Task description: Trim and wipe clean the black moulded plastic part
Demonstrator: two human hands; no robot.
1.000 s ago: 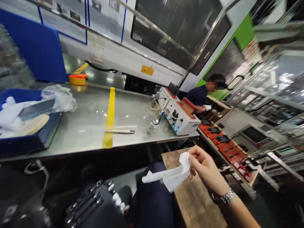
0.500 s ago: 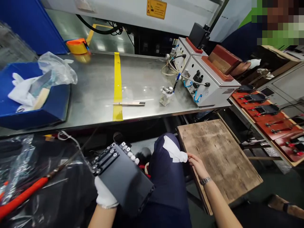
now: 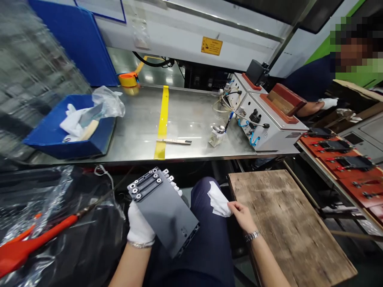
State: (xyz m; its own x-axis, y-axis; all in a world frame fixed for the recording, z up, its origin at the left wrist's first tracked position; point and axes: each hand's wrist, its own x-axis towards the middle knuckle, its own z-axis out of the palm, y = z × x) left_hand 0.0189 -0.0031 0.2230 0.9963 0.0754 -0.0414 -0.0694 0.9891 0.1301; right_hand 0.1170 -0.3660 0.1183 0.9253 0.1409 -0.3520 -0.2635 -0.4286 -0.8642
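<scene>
My left hand (image 3: pixel 140 225), in a white glove, is closed on the left edge of a flat dark grey metal housing (image 3: pixel 167 211). The housing is tilted above my lap, its end with several round metal holes pointing away from me. Some of the gloved fingers are hidden beneath it. On my right thigh lies a limp white piece of fabric (image 3: pixel 219 199) that looks like a glove. My bare right hand (image 3: pixel 243 215), with a metal watch band at the wrist, pinches its near end.
A steel bench (image 3: pixel 134 131) holds a blue bin (image 3: pixel 72 147), a thin tool (image 3: pixel 176 142), a small white container (image 3: pixel 216 137) and a grey box (image 3: pixel 272 127). At right stand a wooden board (image 3: pixel 287 223) and a co-worker (image 3: pixel 311 79). Orange-handled pliers (image 3: pixel 50 235) lie left.
The view has tipped upward, so the bench sits lower. The housing has turned a little, showing more of its near end. My right hand keeps its pinch on the white fabric.
</scene>
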